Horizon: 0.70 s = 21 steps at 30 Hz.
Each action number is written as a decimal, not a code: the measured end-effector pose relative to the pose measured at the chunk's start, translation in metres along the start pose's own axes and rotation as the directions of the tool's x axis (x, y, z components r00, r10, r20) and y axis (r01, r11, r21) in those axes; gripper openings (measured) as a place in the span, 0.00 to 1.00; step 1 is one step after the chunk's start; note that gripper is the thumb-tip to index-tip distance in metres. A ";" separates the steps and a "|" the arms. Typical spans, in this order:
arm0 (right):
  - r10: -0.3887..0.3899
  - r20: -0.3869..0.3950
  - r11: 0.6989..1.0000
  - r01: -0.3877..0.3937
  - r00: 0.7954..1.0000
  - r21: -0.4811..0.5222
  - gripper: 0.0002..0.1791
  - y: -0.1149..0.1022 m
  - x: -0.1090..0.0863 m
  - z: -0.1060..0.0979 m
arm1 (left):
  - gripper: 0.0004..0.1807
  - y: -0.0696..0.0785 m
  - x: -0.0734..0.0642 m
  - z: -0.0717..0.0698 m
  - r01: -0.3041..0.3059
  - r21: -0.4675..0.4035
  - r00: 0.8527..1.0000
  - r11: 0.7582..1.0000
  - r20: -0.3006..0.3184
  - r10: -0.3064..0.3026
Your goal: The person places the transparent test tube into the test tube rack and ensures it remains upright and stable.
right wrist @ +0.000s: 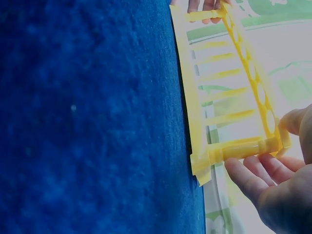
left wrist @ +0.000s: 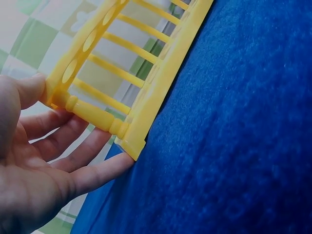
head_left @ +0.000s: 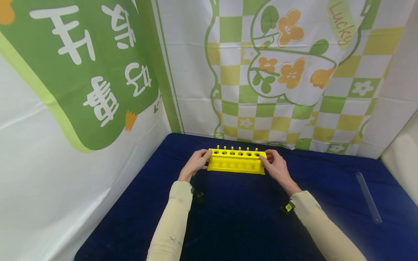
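A yellow test tube rack (head_left: pixel 236 165), with a row of round holes along its top and several upright pegs behind them, stands upright toward the back of the blue-covered table. My left hand (head_left: pixel 197 161) grips its left end, thumb on the top plate and fingers spread down the end post (left wrist: pixel 92 114). At the other end my right hand (head_left: pixel 275 166) holds the rack the same way, with its thumb at the top corner and fingertips along the right end post (right wrist: pixel 241 150). The rack's holes hold no tubes.
A clear test tube (head_left: pixel 368 197) lies on the blue cloth (head_left: pixel 235 217) at the right. Behind the table hangs a green and white patterned curtain (head_left: pixel 228 72), and another printed sheet (head_left: pixel 98 163) closes off the left side.
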State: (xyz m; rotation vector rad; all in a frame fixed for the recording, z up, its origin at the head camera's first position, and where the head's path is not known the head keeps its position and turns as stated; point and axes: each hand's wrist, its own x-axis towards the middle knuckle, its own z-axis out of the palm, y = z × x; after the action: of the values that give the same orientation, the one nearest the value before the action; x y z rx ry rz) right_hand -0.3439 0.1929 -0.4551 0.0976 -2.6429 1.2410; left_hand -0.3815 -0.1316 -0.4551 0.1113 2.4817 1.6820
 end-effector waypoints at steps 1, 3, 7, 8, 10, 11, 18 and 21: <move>-0.001 0.000 1.000 0.001 1.000 0.000 0.31 0.000 0.000 -0.001 | 0.29 0.000 0.000 0.001 -0.001 -0.002 1.000 1.000 0.001 0.001; -0.001 0.000 1.000 0.001 1.000 0.000 0.31 0.001 -0.001 -0.002 | 0.30 0.001 0.001 0.002 -0.002 -0.005 1.000 1.000 0.002 0.002; -0.001 0.001 1.000 0.001 1.000 -0.003 0.31 0.001 -0.002 -0.005 | 0.29 0.001 0.001 0.004 -0.002 -0.004 1.000 1.000 0.009 0.002; -0.001 0.000 1.000 0.001 1.000 -0.004 0.31 0.002 -0.002 -0.005 | 0.29 0.002 0.002 0.005 -0.004 -0.002 1.000 1.000 0.012 0.004; 0.004 -0.001 1.000 -0.004 1.000 -0.004 0.31 0.002 -0.003 -0.006 | 0.28 0.002 0.002 0.006 -0.008 -0.001 1.000 1.000 0.018 0.008; 0.006 -0.001 1.000 -0.006 1.000 -0.005 0.31 0.002 -0.004 -0.006 | 0.28 0.002 0.002 0.006 -0.010 -0.002 1.000 1.000 0.020 0.010; 0.032 -0.009 0.999 -0.032 0.999 -0.021 0.31 0.003 -0.005 -0.009 | 0.28 0.004 0.004 0.010 -0.009 -0.011 0.999 1.000 0.033 0.009; 0.035 -0.011 0.999 -0.036 0.999 -0.024 0.31 0.004 -0.005 -0.010 | 0.28 0.004 0.004 0.012 -0.009 -0.013 0.999 1.000 0.033 0.009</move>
State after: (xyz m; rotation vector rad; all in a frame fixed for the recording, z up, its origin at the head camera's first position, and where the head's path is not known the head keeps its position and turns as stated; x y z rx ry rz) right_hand -0.3377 0.2030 -0.4527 0.0401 -2.6609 1.2162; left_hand -0.3838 -0.1187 -0.4555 0.1477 2.4503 1.6855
